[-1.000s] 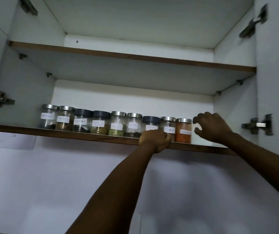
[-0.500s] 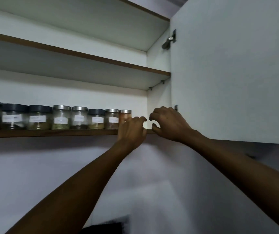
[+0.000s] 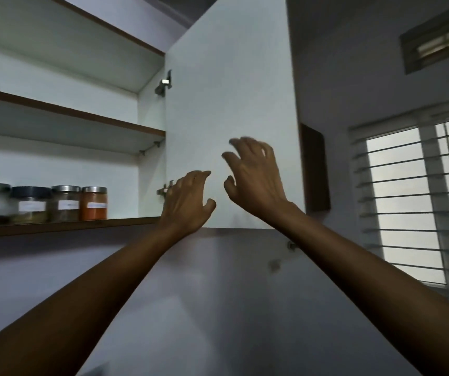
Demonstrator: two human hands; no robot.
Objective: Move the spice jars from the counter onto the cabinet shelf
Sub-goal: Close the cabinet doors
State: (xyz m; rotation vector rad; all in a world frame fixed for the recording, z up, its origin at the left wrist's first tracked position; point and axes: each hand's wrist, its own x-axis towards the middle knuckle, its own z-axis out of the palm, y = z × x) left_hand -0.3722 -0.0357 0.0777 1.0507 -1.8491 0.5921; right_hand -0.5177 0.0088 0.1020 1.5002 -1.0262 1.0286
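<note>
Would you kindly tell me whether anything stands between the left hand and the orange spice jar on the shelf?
Nothing visible does. The left hand hovers at the hinge edge of the open white cabinet door, and only a bare stretch of the brown-edged shelf separates it from the metal-lidded glass jar of orange spice.

"Where are the two hands?"

"Both arms reach up. The left hand (image 3: 186, 202) is in front of the low left corner of the cabinet door (image 3: 231, 90). Its fingers bend a little and hold nothing."

"And the other one?"

"The right hand (image 3: 256, 180) is higher up the door, fingers spread, a bit blurry, holding nothing. The hands are near each other, not touching."
</note>
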